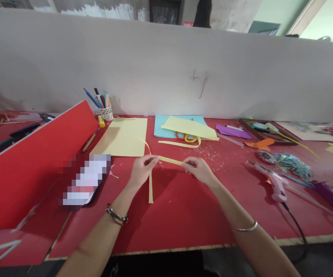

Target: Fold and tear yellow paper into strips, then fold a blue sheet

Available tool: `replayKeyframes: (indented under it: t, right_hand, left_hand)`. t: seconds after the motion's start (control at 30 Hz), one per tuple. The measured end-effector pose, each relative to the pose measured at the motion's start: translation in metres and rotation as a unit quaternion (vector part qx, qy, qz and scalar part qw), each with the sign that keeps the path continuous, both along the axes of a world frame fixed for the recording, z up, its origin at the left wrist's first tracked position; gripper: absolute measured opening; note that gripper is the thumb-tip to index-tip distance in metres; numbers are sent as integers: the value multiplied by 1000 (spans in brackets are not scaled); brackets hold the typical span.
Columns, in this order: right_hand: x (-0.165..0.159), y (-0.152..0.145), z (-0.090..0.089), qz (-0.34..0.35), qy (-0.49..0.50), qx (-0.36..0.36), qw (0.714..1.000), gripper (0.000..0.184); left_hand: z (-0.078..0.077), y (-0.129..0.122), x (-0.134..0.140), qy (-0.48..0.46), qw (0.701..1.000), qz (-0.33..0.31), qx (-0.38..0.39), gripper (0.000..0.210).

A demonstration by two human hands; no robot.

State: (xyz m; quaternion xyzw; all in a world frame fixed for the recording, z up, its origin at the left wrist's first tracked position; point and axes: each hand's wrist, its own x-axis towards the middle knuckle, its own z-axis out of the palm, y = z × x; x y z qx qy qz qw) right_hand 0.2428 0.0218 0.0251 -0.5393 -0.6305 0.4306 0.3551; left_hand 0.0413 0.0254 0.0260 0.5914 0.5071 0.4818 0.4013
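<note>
Between my two hands stretches a narrow yellow paper strip [170,160], just above the red tabletop [172,223]. My left hand [144,169] pinches its left end between thumb and fingers. The other end is pinched by my right hand [198,169]. A second length of yellow paper [150,188] hangs or lies below my left hand; whether it joins the held strip I cannot tell. Beyond my hands, another curled yellow strip [180,144] lies near scissors [190,137], which are partly covered by a yellow sheet [189,128].
Left are a phone [87,181], a slanted red board [39,165], a yellow sheet [126,134] and a pen cup [106,113]. Right are a pink glue gun [273,182] with a cord, a yarn bundle [293,165] and purple paper [234,131]. A grey partition [126,65] rises behind.
</note>
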Motion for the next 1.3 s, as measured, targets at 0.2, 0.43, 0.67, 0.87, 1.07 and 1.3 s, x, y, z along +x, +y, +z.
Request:
replayKeyframes:
  t: [0.2,0.43,0.67,0.87,1.07,1.3]
  right_hand:
    - [1,3,1,-107,140,-46,983,22]
    - [3,5,4,-139,314,-94,935,31]
    - [4,5,1,-127,344,-111,924,28]
    - [0,6,0,-155,289,-48,943,27]
    - [-4,4,1,-154,240,6,958,26]
    - [-3,5,-5,-111,118,54,985,23]
  left_hand:
    - [-1,2,-3,-25,999,32,8,18]
    - [0,3,-4,-30,997,61,19,21]
    - [-1,5,-6,-69,995,73,25,19]
    - [-2,4,-4,-55,994,82,46,19]
    - [-3,4,-2,-71,991,100,59,18]
    - [-4,4,-5,-34,990,119,70,18]
